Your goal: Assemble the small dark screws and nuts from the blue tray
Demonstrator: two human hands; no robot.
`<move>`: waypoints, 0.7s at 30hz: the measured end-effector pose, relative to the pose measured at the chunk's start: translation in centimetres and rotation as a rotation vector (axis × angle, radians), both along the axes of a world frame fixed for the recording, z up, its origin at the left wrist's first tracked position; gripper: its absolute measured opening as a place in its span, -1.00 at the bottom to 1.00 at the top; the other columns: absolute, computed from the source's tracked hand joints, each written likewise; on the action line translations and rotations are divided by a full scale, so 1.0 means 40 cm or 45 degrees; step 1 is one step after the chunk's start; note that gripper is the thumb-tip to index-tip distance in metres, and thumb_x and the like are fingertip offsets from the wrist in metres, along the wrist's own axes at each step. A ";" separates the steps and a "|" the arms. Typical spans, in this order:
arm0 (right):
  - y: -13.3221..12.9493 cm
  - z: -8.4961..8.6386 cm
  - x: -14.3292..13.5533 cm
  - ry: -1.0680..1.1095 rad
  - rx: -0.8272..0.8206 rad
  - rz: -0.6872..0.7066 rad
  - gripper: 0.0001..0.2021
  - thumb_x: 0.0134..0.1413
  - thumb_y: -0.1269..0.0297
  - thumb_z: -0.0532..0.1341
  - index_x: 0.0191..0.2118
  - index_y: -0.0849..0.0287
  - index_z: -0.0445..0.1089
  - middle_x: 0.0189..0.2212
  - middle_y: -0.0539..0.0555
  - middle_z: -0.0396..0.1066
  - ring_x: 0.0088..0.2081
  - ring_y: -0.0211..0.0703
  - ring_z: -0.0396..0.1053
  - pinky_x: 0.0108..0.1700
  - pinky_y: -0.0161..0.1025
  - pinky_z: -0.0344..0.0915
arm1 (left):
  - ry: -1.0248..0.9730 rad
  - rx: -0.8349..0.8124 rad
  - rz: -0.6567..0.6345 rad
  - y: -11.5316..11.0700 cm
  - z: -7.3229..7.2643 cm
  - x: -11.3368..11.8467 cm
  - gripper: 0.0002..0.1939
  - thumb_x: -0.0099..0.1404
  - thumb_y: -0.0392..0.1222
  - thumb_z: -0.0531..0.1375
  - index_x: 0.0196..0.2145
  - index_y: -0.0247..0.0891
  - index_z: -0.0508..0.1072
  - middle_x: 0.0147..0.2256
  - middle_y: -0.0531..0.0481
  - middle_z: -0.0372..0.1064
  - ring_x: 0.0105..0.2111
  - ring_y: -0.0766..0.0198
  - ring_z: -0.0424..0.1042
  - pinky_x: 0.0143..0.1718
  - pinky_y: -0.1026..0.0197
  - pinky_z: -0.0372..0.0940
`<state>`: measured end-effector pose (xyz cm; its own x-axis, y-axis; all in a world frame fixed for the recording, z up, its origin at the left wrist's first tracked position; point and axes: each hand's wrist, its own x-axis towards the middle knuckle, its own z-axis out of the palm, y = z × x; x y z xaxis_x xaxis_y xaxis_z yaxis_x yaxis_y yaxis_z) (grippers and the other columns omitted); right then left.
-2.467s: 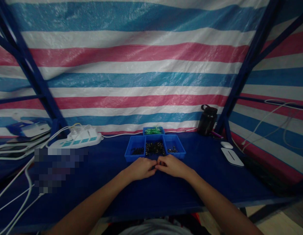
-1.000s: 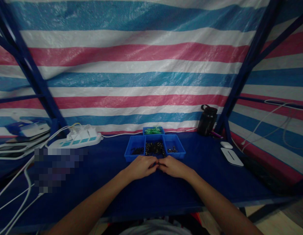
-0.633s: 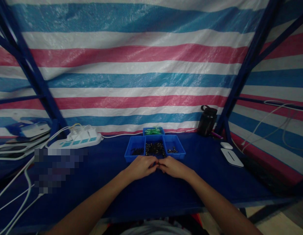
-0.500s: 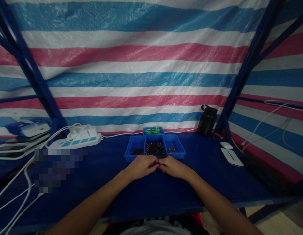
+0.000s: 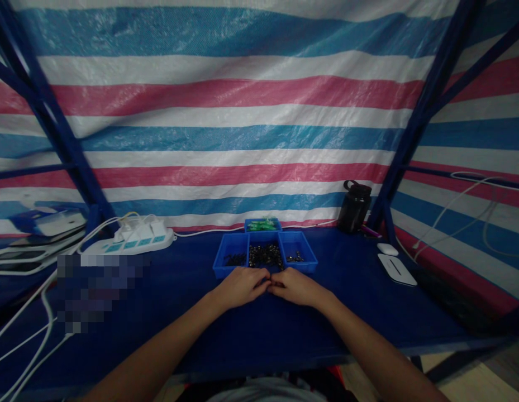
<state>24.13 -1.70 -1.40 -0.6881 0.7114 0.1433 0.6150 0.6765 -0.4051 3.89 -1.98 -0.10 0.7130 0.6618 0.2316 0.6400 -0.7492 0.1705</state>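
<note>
Running crosswise near hands: blue bins.

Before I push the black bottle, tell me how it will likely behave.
The black bottle stands upright, taller than wide, so a high push may tip it. Being rounded, it could roll once down. Its contents don't show, so weight is unclear.

- Left hand and right hand: bare, five-fingered, slim.
- Forearms: bare, smooth.
- Grey top: plain cloth, softly creased.
- Dark clothing: black-looking, beside the grey; garment type unclear.
</note>
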 end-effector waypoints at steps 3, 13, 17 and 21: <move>-0.002 0.003 0.002 0.021 -0.009 -0.048 -0.77 0.15 0.23 0.12 -0.44 0.24 0.39 -0.61 -0.02 0.35 -0.58 -0.33 0.22 -0.53 -0.38 -0.04 | 0.050 -0.006 0.007 0.005 -0.003 -0.003 -0.85 0.37 -0.18 0.01 -0.19 -0.21 0.34 -0.35 0.01 0.43 -0.35 0.24 0.44 -0.38 0.31 0.19; -0.006 0.025 -0.003 0.140 -0.028 -0.071 -0.82 0.14 0.26 0.13 -0.43 0.22 0.32 -0.60 -0.07 0.29 -0.55 -0.34 0.23 -0.51 -0.39 -0.01 | 0.156 0.006 -0.024 0.003 -0.010 0.001 -0.85 0.37 -0.18 -0.02 -0.27 -0.23 0.31 -0.40 0.01 0.42 -0.39 0.23 0.44 -0.41 0.31 0.20; -0.009 0.030 -0.004 0.151 -0.077 -0.048 -0.86 0.15 0.28 0.12 -0.38 0.21 0.34 -0.57 -0.06 0.33 -0.52 -0.32 0.28 -0.48 -0.40 0.04 | 0.154 -0.004 -0.035 0.001 -0.007 0.001 -0.85 0.36 -0.19 -0.02 -0.28 -0.23 0.31 -0.40 0.00 0.42 -0.39 0.22 0.44 -0.41 0.30 0.19; -0.010 0.031 -0.005 0.167 -0.079 -0.059 -0.87 0.15 0.28 0.12 -0.36 0.20 0.35 -0.55 -0.05 0.35 -0.51 -0.31 0.29 -0.46 -0.40 0.07 | 0.138 -0.011 -0.030 0.000 -0.007 0.001 -0.84 0.36 -0.18 -0.02 -0.29 -0.24 0.31 -0.41 0.00 0.41 -0.39 0.23 0.44 -0.40 0.30 0.19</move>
